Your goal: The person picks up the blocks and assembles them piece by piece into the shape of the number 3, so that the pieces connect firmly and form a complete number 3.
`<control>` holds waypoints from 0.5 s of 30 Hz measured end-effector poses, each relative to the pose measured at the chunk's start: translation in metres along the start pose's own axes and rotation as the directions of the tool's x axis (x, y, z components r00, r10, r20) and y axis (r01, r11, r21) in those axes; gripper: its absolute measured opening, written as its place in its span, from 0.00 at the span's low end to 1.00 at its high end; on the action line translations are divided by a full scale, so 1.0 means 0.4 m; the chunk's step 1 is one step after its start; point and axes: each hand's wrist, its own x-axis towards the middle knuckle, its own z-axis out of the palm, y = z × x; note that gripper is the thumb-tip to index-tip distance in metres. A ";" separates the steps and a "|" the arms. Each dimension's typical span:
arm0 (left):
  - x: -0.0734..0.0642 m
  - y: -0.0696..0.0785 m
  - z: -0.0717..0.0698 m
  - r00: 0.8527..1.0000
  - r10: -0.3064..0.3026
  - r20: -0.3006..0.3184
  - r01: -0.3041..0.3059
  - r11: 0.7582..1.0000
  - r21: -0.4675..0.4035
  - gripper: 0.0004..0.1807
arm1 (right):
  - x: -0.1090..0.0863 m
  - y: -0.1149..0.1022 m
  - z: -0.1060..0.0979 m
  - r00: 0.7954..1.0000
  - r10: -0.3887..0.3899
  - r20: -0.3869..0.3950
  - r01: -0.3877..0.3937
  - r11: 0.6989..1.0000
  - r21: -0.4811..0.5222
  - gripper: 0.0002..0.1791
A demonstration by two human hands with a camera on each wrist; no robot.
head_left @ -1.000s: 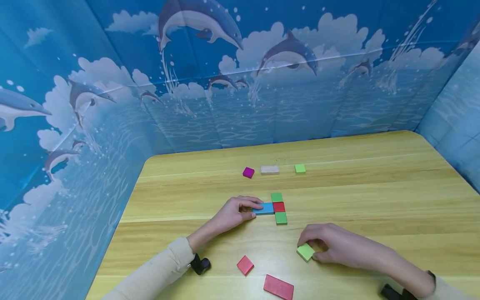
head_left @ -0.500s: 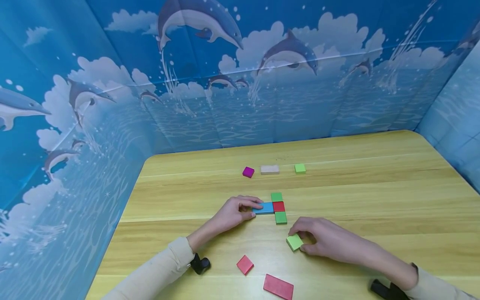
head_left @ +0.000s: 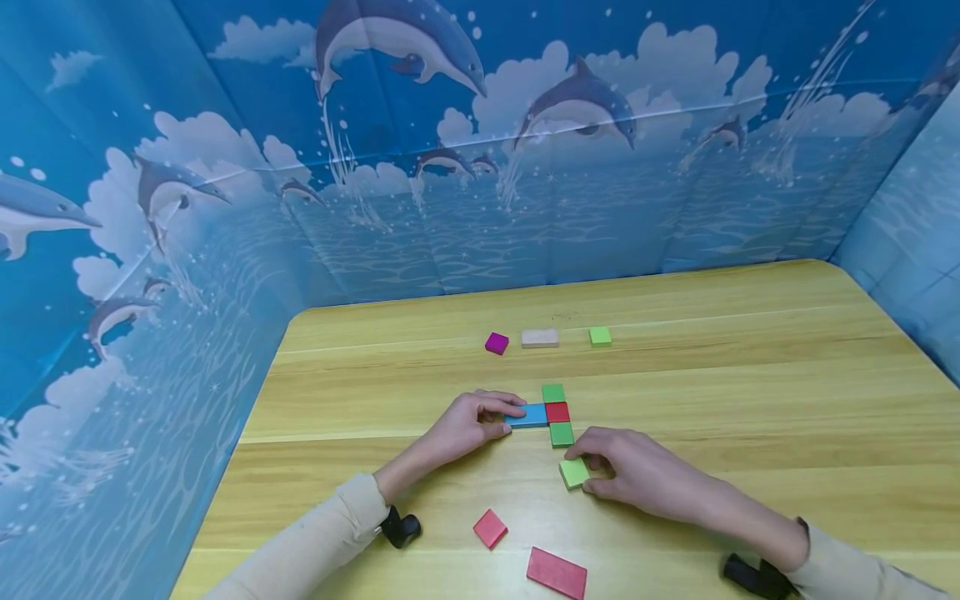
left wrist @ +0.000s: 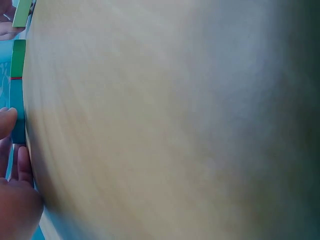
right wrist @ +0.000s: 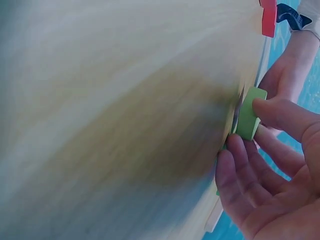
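Observation:
Between thumb and fingers, my right hand [head_left: 648, 475] pinches a light green square block [head_left: 574, 474] just below the block group in the head view. In the right wrist view the thumb presses one side of that block [right wrist: 251, 114]. My left hand [head_left: 467, 425] holds the left end of a blue rectangular block [head_left: 534, 416], partly covering it. A red square block [head_left: 557, 412] touches the blue one's right end. Green square blocks lie against the red one, a far green block [head_left: 552, 392] and a near green block [head_left: 561, 434].
Near the front lie a pinkish-red square block [head_left: 491, 529] and a longer red block [head_left: 557, 572]. Farther back sit a purple block [head_left: 497, 343], a pale grey block [head_left: 540, 338] and a light green block [head_left: 600, 337]. A dolphin-printed curtain [head_left: 480, 225] surrounds the wooden table [head_left: 750, 375].
My right hand has moved left and away from me with the light green block, closer to the near green block. The left hand stays on the blue block.

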 end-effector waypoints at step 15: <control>0.001 -0.009 0.001 1.000 0.013 -0.001 -0.013 0.999 -0.032 0.16 | 0.011 -0.019 0.025 0.996 0.049 -0.076 -0.055 0.995 -0.086 0.20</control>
